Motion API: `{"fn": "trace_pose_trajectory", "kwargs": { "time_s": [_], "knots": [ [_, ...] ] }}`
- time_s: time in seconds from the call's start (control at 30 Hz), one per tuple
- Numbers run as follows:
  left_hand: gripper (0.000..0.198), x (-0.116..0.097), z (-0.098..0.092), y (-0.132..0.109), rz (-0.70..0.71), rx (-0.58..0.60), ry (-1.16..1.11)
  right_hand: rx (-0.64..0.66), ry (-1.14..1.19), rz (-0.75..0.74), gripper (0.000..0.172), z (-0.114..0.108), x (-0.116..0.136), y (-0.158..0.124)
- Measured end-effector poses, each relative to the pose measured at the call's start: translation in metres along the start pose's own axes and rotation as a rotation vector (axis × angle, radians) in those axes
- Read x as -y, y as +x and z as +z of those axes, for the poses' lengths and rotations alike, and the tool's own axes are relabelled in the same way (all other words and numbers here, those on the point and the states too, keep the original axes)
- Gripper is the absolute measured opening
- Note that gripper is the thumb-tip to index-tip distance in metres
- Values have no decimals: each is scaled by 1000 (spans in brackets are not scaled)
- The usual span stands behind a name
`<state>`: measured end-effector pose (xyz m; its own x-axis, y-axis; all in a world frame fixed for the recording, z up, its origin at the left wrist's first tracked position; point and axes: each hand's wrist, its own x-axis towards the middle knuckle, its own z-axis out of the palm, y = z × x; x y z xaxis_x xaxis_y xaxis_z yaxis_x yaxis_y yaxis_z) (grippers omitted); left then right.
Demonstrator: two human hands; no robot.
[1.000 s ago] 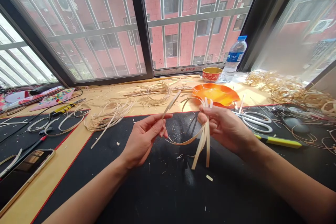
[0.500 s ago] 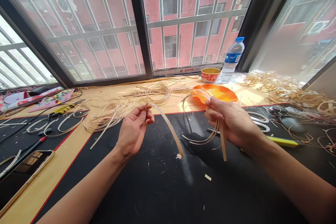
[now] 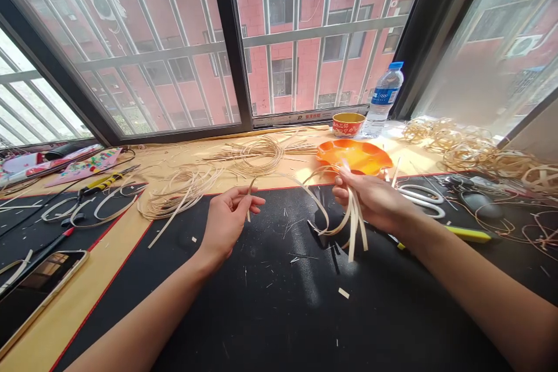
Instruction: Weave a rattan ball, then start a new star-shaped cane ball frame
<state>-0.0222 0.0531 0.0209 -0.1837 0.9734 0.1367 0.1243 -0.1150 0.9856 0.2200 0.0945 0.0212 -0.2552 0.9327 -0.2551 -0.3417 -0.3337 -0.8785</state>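
Note:
My left hand (image 3: 226, 218) is pinched shut over the black mat (image 3: 270, 314), with a pale flat strip between thumb and fingers. The strip's short end points down below the fingertips, and a thin length appears to arc from it toward the right. My right hand (image 3: 370, 197) is closed around a bundle of pale flat strips (image 3: 356, 224), perhaps rattan or bamboo. Several ends hang and curl below that hand, just above the mat. Behind it sits an orange scalloped dish (image 3: 353, 154), partly covered by the strips and fingers.
Coils of pale strips (image 3: 174, 192) lie left of centre, and tangled curls (image 3: 471, 142) fill the right back. White-handled scissors (image 3: 422, 200) and a yellow tool (image 3: 468, 235) are beside my right forearm. A bottle (image 3: 383, 99), red tin (image 3: 349, 125) and phone (image 3: 39, 296) stand or lie around.
The curved strip that hung from my left hand toward the mat has swung up and right. My left hand dipped slightly. The right-hand bundle moved a little left, its ends now fanned out.

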Motion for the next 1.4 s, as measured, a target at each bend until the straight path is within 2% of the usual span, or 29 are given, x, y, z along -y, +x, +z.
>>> {"fn": "trace_pose_trajectory", "kwargs": {
  "time_s": [0.07,0.17,0.27,0.33,0.43,0.5,0.57,0.67,0.77,0.8,0.83,0.87,0.93,1.0,1.07,1.2,1.3,1.4],
  "knots": [
    [20,1,0,0,-11,-8,26,55,25,-18,37,1,0,-1],
    [21,-1,1,-1,-17,-17,39,174,126,-128,43,3,6,-7],
    [22,-1,1,-1,-7,-28,32,207,99,-185,44,5,9,-12],
    [23,-1,1,-2,1,-29,22,220,75,-178,44,6,6,-11],
    [27,-1,2,-2,10,-20,4,207,19,-91,46,6,-5,-5],
    [30,-2,2,-2,19,-23,-7,100,-142,-42,49,4,-14,0],
    [31,-2,2,-3,26,-33,-13,-52,-376,-81,55,0,-18,5],
    [30,-2,2,-4,29,-47,-18,-269,-683,-303,54,-9,-16,7],
    [29,-2,2,-4,36,-62,-17,-500,-831,-622,46,-8,-7,-1],
    [28,-2,2,-4,39,-68,-16,-485,-814,-692,44,-5,-4,-5],
    [28,-2,2,-4,43,-75,-13,-382,-765,-703,43,0,-2,-11],
    [29,-2,2,-4,47,-82,-11,-199,-687,-634,44,5,-1,-16],
    [30,-1,1,-4,57,-95,-6,162,-594,-398,48,16,-1,-27],
    [31,0,2,-3,65,-101,-3,365,-596,-240,40,23,-3,-34],
    [31,0,2,-3,79,-106,-7,413,-568,-225,34,27,-6,-37],
    [22,1,2,-2,136,-110,-26,395,-482,-243,32,28,-10,-38],
    [14,1,2,-2,124,-102,-19,444,-572,-192,31,29,-15,-37],
    [20,-2,3,-4,91,-107,-23,484,-702,-196,32,31,-23,-36]
  ]
}}
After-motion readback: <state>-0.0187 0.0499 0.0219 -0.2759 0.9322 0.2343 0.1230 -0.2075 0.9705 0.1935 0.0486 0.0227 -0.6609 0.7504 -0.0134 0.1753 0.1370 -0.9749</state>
